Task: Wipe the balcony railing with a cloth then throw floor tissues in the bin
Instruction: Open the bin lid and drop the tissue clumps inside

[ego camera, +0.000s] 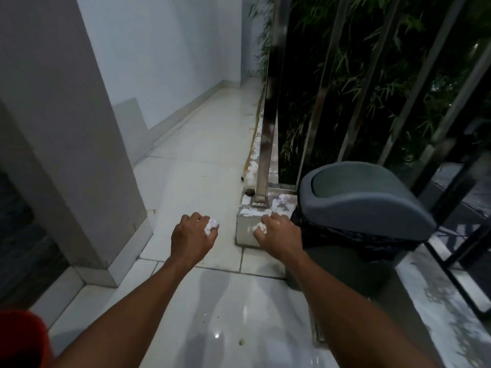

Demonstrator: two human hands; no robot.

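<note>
My left hand (pixel 191 236) is closed around a crumpled white tissue (pixel 211 224) above the tiled floor. My right hand (pixel 279 233) grips another crumpled white tissue (pixel 259 227), just left of the grey bin (pixel 372 203). The bin has a swing lid and a black liner, and it stands at the foot of the metal balcony railing (pixel 268 107). Both arms are stretched forward. No cloth is in view.
A low concrete kerb (pixel 247 232) with flaking paint runs under the railing. A grey pillar (pixel 66 128) stands at the left and a white wall runs beyond it. Bamboo leaves fill the dark space behind the railing bars. A red object (pixel 21 338) shows at the bottom left.
</note>
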